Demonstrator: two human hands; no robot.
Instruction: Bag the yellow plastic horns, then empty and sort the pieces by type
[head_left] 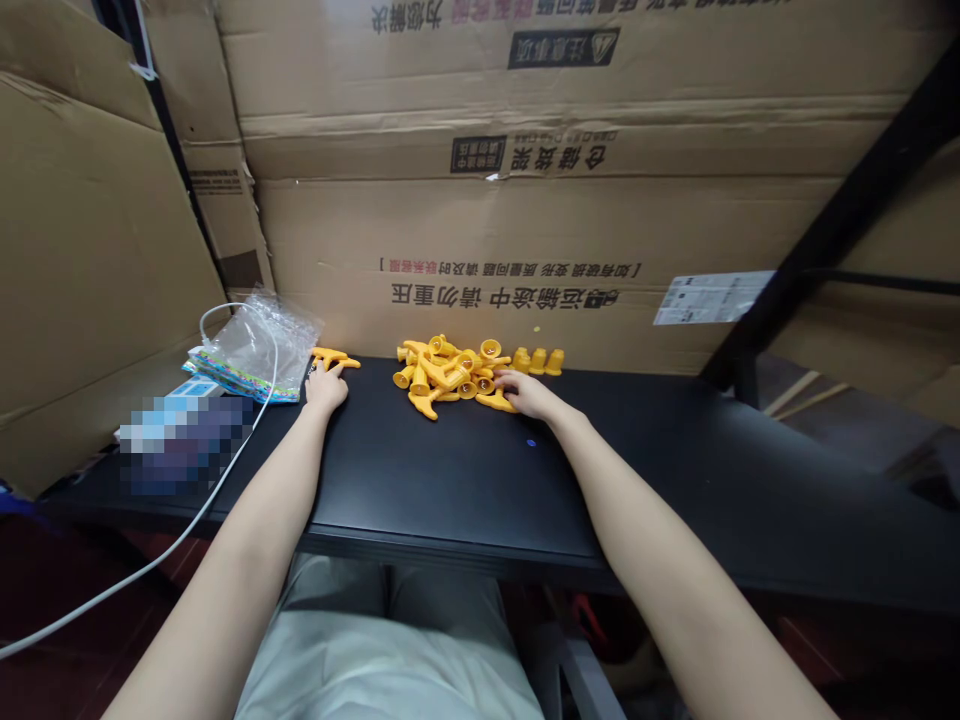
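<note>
My left hand [327, 388] is at the left side of the black tabletop, its fingers closed on a yellow T-shaped handle [348, 363]. Another yellow T-shaped handle [327, 353] lies just beyond it. At the right edge of a heap of yellow plastic parts [442, 374], my right hand [531, 394] has its fingers curled over a yellow T-shaped handle [495, 401]; the fingertips are partly hidden. The heap mixes T-shaped handles with cup-shaped pieces. Behind my right hand, a few yellow cup-shaped pieces [554, 361] stand in a short row.
Clear plastic bags [262, 345] with colourful edges lie at the left, a white cable [247, 440] running across them and off the table [450, 500]. A blurred-out item [184, 440] sits nearby. Cardboard [525, 220] walls the back; a black post [825, 220] rises at the right.
</note>
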